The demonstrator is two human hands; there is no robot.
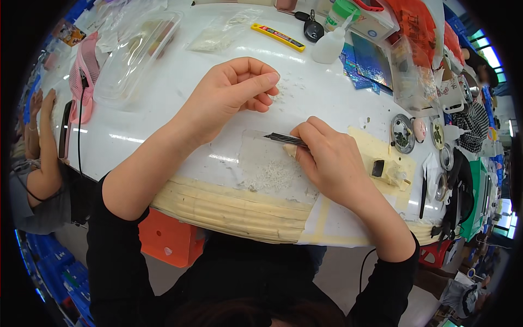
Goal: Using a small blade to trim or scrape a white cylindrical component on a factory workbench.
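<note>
My right hand [329, 161] grips a thin dark blade [284, 139], its tip lying over a clear plastic sheet [261, 163] on the white table [163, 125]. A small pale piece [290, 151] sits under my right fingers. Pale shavings [272, 175] are heaped on the sheet just below the blade. My left hand [237, 90] rests on the table above the sheet, fingers curled loosely, with nothing visible in it.
A yellow utility knife [278, 37], a car key [313, 28] and a white squeeze bottle [331, 43] lie at the far edge. A clear plastic box [136, 57] is at the left, small round tins [403, 133] at the right. Another person's arm [46, 147] is at the far left.
</note>
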